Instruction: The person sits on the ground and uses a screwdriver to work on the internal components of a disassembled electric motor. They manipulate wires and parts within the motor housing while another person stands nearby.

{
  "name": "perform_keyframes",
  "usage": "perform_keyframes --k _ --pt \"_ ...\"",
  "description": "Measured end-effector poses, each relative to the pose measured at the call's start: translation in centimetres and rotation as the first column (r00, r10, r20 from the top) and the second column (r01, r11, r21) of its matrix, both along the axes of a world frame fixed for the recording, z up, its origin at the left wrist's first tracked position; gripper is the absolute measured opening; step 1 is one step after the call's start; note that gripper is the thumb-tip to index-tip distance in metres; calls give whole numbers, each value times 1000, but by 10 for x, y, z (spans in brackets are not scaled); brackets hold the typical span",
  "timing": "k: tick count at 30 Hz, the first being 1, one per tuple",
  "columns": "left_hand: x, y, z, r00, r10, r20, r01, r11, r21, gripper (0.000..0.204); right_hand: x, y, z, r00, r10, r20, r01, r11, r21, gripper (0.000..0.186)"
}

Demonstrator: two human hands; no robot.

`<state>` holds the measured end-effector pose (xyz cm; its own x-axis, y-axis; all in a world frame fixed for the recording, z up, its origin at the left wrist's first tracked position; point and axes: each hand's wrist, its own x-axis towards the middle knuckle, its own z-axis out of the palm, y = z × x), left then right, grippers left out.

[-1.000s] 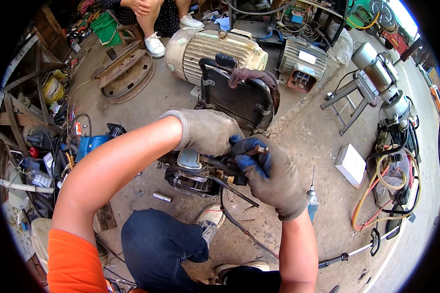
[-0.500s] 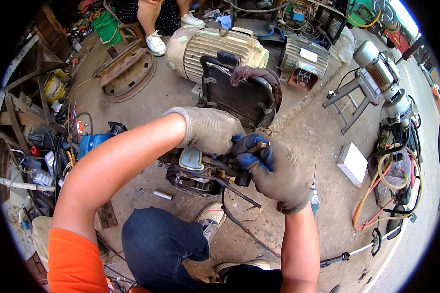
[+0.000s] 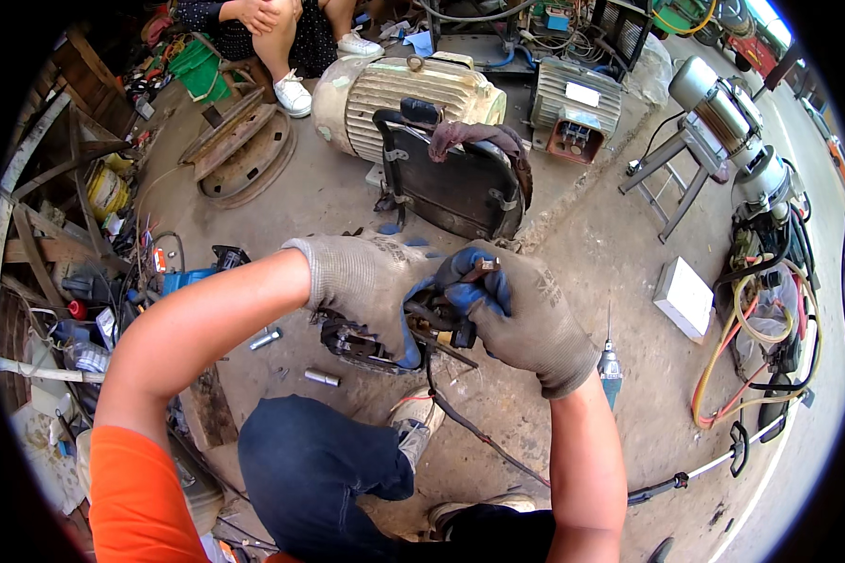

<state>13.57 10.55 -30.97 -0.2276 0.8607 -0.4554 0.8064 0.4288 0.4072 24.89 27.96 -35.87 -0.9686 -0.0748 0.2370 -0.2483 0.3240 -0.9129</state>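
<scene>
Both hands wear grey knit gloves with blue palms. My left hand lies spread over a dark mechanical assembly on the floor, thumb down its near side and fingers toward the far side, gripping it. Much of the assembly is hidden beneath that glove. Right beside it, my right hand is closed around a narrow metal tool; only its brownish squared end sticks out above the fingers, and its kind cannot be told. A black cable runs from the assembly toward the lower right.
A black tubular frame stands just beyond my hands, before a large ribbed electric motor. Metal sleeves lie on the floor near my knee. At right are a screwdriver-like tool and a white box. Another person's legs show behind.
My left hand has moved left and down from beside the right fingers onto the assembly, covering its grey-blue plate. The right hand keeps its grip on the tool. The view has shifted slightly.
</scene>
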Motion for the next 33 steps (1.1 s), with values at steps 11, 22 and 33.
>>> perform_keyframes --k 11,22,33 --pt "3 2 2 985 156 73 -148 984 -99 74 2 -6 -19 998 -42 -47 32 980 -194 21" --pt "2 1 0 992 113 47 -110 992 -58 74 3 -6 -10 999 -36 -11 35 999 -20 21" --pt "1 -1 -1 990 135 51 -134 991 -17 67 3 -8 -2 995 -92 -24 93 996 18 20"
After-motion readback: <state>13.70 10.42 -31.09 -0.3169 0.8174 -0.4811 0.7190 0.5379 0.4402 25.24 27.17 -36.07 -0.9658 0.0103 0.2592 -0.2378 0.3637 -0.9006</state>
